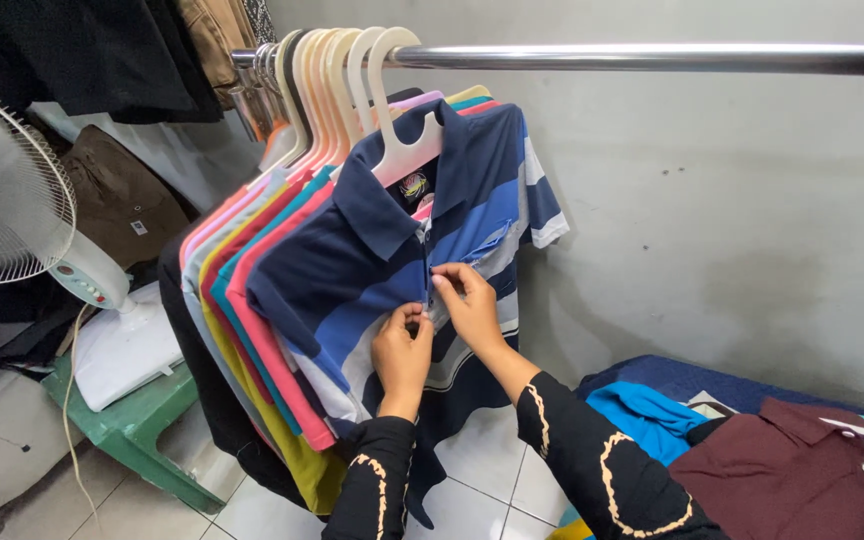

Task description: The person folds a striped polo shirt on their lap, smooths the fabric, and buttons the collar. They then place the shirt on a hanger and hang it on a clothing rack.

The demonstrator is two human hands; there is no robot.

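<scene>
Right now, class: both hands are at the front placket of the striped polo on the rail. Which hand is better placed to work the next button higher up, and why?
Probably the right hand: it sits higher on the placket of the striped polo shirt, fingertips at the opening nearer the collar. The left hand pinches the fabric lower down, steadying it.

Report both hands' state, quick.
Left hand: pinched shut on the striped polo shirt placket.
Right hand: pinched shut on the same placket.

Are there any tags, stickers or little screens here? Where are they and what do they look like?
Round multicoloured neck label: inside the collar of the navy and blue striped polo shirt, under the white plastic hanger.
Small white square tag: on the brown garment hanging at left.
No packages, signs or screens show.
</scene>
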